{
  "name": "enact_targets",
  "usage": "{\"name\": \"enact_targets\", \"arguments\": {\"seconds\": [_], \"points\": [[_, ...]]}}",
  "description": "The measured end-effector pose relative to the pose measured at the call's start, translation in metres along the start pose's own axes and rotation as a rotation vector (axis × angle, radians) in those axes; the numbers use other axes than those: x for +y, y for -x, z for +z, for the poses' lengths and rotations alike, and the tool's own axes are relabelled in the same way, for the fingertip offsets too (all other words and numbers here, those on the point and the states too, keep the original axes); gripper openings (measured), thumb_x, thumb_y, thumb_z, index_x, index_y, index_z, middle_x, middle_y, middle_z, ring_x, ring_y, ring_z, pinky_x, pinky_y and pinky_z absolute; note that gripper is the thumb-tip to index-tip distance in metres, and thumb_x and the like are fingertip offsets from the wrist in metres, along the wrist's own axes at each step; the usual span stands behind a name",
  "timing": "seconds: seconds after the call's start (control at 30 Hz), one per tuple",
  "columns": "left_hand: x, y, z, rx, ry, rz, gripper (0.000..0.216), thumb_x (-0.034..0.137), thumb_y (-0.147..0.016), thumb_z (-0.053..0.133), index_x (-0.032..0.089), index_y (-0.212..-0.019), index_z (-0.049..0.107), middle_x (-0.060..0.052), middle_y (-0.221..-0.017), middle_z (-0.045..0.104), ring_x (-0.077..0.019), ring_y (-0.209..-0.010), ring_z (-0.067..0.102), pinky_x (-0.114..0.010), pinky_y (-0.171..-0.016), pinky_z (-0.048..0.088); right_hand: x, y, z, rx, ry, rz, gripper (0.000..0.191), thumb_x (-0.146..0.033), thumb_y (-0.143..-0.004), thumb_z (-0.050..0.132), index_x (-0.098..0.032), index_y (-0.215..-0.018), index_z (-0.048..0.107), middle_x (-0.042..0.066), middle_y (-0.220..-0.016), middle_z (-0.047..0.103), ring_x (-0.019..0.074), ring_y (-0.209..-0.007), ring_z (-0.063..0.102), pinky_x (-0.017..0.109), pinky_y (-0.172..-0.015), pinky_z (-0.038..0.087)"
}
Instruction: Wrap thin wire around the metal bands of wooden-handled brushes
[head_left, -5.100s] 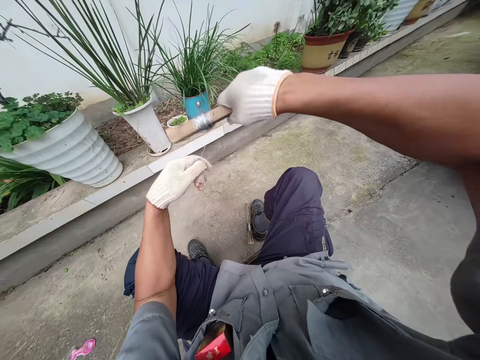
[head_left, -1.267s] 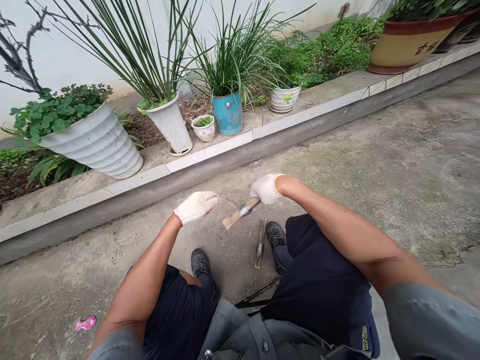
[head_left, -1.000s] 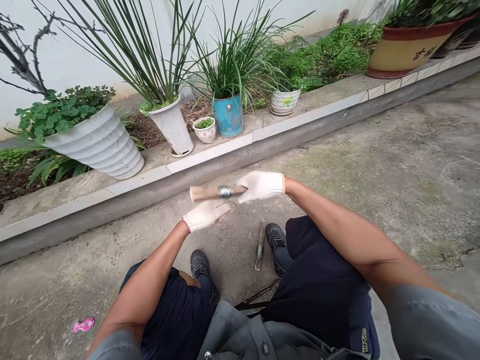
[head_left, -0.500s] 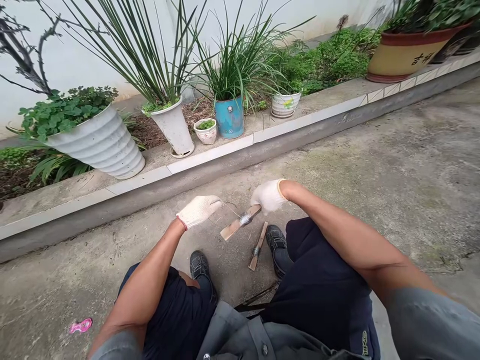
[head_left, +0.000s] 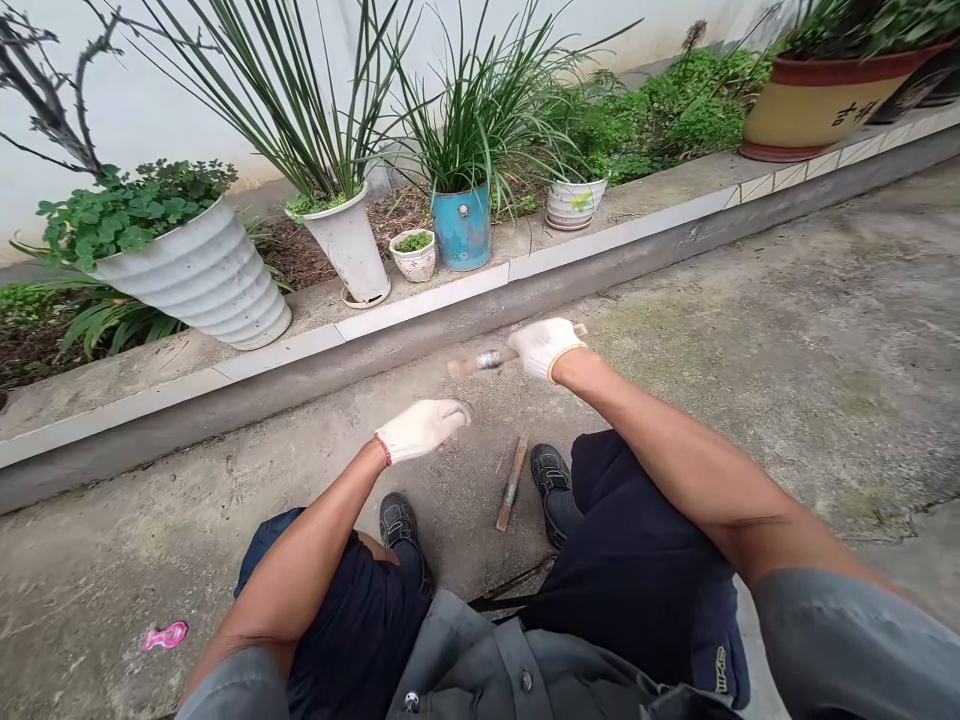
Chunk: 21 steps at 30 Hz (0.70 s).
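Observation:
My right hand [head_left: 546, 347], in a white knit glove, is wrapped round a wooden stick [head_left: 463, 367] held above the ground and smeared by motion. A silvery winding [head_left: 489, 360] circles the stick's middle. Lower and to the left, my left hand [head_left: 421, 428], gloved too, is closed in a pinch. A thin grey bit of wire [head_left: 466, 411] shows at its fingertips; its run to the stick is too faint to follow. Between my shoes, a second wooden stick [head_left: 516, 470] with wire wound round it lies on the concrete.
A raised, tiled ledge [head_left: 420, 312] crosses ahead, bearing several potted plants, among them a blue pot [head_left: 462, 230] and a ribbed white pot [head_left: 214, 285]. My shoes [head_left: 551, 480] stand on the concrete ground. A pink object [head_left: 166, 635] lies at the lower left.
My right hand has moved up and away with the stick, which has turned closer to level. My left hand has shifted slightly right. The strand between them no longer shows clearly.

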<state>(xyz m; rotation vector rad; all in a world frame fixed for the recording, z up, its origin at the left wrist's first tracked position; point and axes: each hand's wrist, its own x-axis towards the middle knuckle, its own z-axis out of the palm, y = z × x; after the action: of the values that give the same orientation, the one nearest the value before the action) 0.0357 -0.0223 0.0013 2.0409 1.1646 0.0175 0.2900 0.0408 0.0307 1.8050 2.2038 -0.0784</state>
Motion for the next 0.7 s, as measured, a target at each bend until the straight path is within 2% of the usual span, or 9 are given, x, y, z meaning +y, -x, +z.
{"name": "enact_targets", "arguments": {"seconds": [0.07,0.17,0.27,0.33,0.4,0.47,0.57,0.63,0.7], "points": [[-0.006,0.001,-0.012,0.104,-0.121,-0.009,0.037,0.041,-0.101,0.039,0.022,-0.098,0.070,0.000,-0.073,0.068,-0.0176,-0.064,0.063,-0.026,-0.064,0.044,0.001,0.007,0.004,-0.144,0.048,-0.099,0.030,-0.023,-0.077,0.069,-0.010,-0.103,0.077,0.021,-0.096,0.075,0.0333,-0.090,0.072,0.041,-0.077,0.050],[-0.014,0.003,-0.027,0.244,-0.216,0.024,0.040,0.048,-0.101,0.042,0.022,-0.099,0.072,-0.004,-0.093,0.074,-0.0215,-0.085,0.066,-0.027,-0.077,0.045,0.002,0.020,0.006,-0.324,-0.013,-0.366,0.026,-0.023,-0.070,0.071,-0.014,-0.094,0.077,0.012,-0.084,0.074,0.0235,-0.076,0.068,0.033,-0.069,0.047],[-0.014,0.004,-0.027,0.237,-0.145,0.024,0.046,0.055,-0.100,0.042,0.021,-0.096,0.072,-0.004,-0.087,0.073,-0.0221,-0.084,0.065,-0.029,-0.077,0.045,-0.001,0.032,0.003,-0.386,-0.169,-0.610,0.019,-0.032,-0.072,0.072,-0.019,-0.085,0.073,0.000,-0.070,0.067,0.0142,-0.064,0.059,0.025,-0.060,0.040],[-0.010,0.003,-0.018,0.170,-0.059,0.037,0.047,0.057,-0.100,0.042,0.022,-0.090,0.071,-0.003,-0.076,0.069,-0.0215,-0.075,0.064,-0.030,-0.073,0.046,-0.006,0.036,-0.002,-0.353,-0.322,-0.675,0.022,-0.039,-0.075,0.071,-0.020,-0.085,0.071,-0.003,-0.067,0.064,0.0117,-0.060,0.055,0.023,-0.057,0.036],[-0.003,0.001,-0.004,0.102,-0.001,0.065,0.046,0.057,-0.100,0.043,0.022,-0.089,0.070,-0.002,-0.071,0.068,-0.0209,-0.069,0.064,-0.031,-0.070,0.047,-0.012,0.034,-0.008,-0.239,-0.464,-0.610,0.027,-0.044,-0.080,0.067,-0.020,-0.092,0.070,-0.002,-0.071,0.066,0.0117,-0.061,0.056,0.023,-0.057,0.036],[0.004,0.000,0.010,0.035,0.036,0.092,0.046,0.055,-0.103,0.040,0.022,-0.091,0.069,-0.001,-0.069,0.068,-0.0196,-0.066,0.065,-0.029,-0.070,0.048,-0.015,0.026,-0.014,-0.057,-0.489,-0.438,0.032,-0.048,-0.086,0.063,-0.020,-0.100,0.070,0.002,-0.080,0.071,0.0148,-0.067,0.062,0.024,-0.060,0.040],[0.008,0.000,0.019,-0.038,0.074,0.115,0.041,0.047,-0.104,0.036,0.021,-0.099,0.068,0.001,-0.069,0.068,-0.0177,-0.066,0.066,-0.027,-0.069,0.047,-0.012,0.011,-0.015,0.129,-0.277,-0.166,0.029,-0.039,-0.090,0.060,-0.020,-0.108,0.072,0.011,-0.095,0.075,0.0245,-0.084,0.070,0.031,-0.071,0.046],[0.006,-0.001,0.016,-0.034,0.029,0.080,0.037,0.042,-0.103,0.037,0.022,-0.101,0.068,0.001,-0.069,0.068,-0.0172,-0.063,0.064,-0.026,-0.066,0.045,-0.008,0.004,-0.010,0.076,-0.101,-0.056,0.027,-0.028,-0.087,0.062,-0.017,-0.109,0.074,0.018,-0.101,0.075,0.0312,-0.094,0.072,0.037,-0.078,0.049],[-0.001,-0.002,0.008,0.031,-0.108,0.038,0.035,0.039,-0.102,0.039,0.022,-0.096,0.069,-0.001,-0.074,0.069,-0.0179,-0.064,0.063,-0.027,-0.065,0.043,-0.005,0.003,-0.002,-0.054,0.017,-0.029,0.029,-0.023,-0.080,0.068,-0.012,-0.106,0.077,0.023,-0.102,0.075,0.0360,-0.101,0.071,0.042,-0.082,0.050]]}}
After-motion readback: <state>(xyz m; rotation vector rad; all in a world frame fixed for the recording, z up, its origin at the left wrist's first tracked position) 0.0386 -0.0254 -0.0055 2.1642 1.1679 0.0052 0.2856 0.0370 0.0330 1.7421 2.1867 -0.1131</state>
